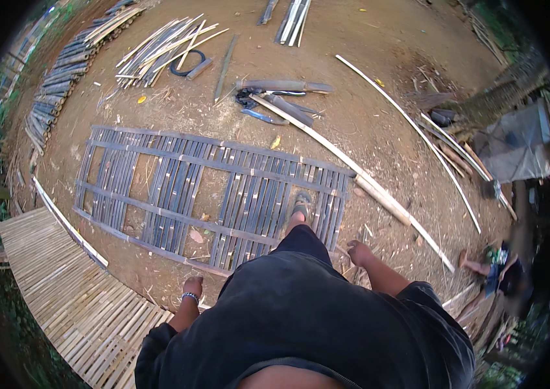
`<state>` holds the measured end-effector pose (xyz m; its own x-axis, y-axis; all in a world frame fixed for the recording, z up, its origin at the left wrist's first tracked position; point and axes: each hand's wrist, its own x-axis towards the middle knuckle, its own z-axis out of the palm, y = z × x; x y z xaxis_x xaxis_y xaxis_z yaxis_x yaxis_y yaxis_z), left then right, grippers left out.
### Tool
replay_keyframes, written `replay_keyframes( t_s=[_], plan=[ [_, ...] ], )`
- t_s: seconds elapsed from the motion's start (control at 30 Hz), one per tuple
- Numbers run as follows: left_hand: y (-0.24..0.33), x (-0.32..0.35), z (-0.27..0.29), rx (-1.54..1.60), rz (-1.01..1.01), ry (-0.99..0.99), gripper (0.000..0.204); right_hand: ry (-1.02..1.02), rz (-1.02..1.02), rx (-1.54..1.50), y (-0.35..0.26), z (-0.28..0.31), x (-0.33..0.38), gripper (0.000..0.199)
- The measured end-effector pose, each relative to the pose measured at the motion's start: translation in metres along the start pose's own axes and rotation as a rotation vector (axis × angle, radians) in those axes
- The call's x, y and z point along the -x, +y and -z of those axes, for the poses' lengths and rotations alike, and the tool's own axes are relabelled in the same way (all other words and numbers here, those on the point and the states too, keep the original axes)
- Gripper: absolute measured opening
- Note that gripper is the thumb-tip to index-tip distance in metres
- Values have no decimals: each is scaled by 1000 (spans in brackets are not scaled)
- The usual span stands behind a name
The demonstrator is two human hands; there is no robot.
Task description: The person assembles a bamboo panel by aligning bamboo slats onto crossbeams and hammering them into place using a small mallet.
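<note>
A large panel of dark bamboo slats (178, 194), tied with long crosswise strips and with several gaps, lies flat on the ground before me. My sandalled foot (301, 206) stands on its right part. Beside the panel's near right corner hangs my right hand (357, 253), its fingers loosely bent and apart, with nothing seen in them. My left hand (192, 285) hangs low near the panel's near edge, a bracelet (190, 297) on the wrist. Its fingers are too small and foreshortened to read. A pale strip shows behind that wrist; whether it touches the hand is unclear.
Pale bamboo decking (74, 279) lies at left. Beyond the panel are split strips (158, 52), a black coil (187, 63) and a pile of tools and bamboo pieces (281, 104). A long pole (333, 149) runs down rightward. Another person (502, 272) is at far right.
</note>
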<state>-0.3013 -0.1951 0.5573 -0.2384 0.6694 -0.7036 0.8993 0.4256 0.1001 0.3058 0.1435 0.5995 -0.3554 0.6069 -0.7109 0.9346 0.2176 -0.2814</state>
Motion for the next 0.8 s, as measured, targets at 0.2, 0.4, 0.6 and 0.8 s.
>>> replay_keyframes(
  t_s=[0.2, 0.4, 0.6, 0.8],
  plan=[
    [188, -77, 167, 552, 165, 101, 30, 169, -140, -333, 27, 154, -65, 39],
    [281, -129, 278, 941, 0, 280, 39, 163, -170, -294, 47, 223, -96, 41],
    [255, -168, 242, 496, 27, 162, 30, -3, -154, -134, 71, 250, -84, 35],
    [211, -228, 148, 25, 15, -128, 34, 55, -30, -15, 168, 282, -121, 42]
  ],
)
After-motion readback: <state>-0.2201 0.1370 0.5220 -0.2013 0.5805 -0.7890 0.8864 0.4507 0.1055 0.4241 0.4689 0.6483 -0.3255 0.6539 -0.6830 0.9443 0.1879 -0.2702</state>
